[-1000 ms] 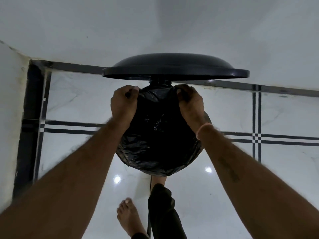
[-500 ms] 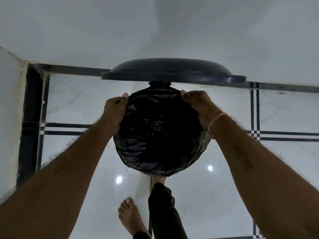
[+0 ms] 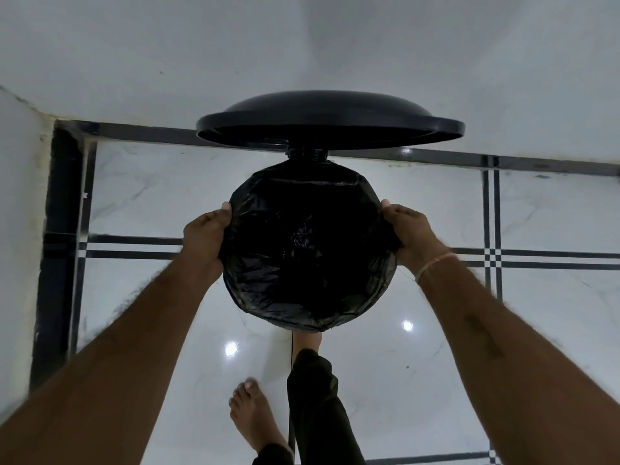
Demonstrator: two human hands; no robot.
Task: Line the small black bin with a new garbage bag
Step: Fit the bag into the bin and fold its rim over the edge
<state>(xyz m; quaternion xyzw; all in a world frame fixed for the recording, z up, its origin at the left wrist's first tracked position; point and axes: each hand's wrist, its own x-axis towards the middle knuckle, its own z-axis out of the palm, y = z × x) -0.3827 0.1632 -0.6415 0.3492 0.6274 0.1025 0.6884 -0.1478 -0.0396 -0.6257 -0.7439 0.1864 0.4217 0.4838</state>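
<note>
White marble floor (image 3: 141, 203) lies under the small black bin (image 3: 255, 308), its lid (image 3: 330, 120) up. My left hand (image 3: 204, 238) and right hand (image 3: 407, 231) each pinch the garbage bag (image 3: 308, 250) at opposite sides of the rim. I should pull the folded edge down evenly, without tearing it.

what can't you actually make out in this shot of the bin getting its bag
All from the head view:
- Bin body and rim: wrapped by the garbage bag, so neither shows.
- Bag's bottom: too dark to see how far it reaches.
- Fingers of the left hand and right hand: curled behind the bag's edge.
- Pedal: covered by the trouser leg, so whether a foot holds the lid open is unclear.
</note>
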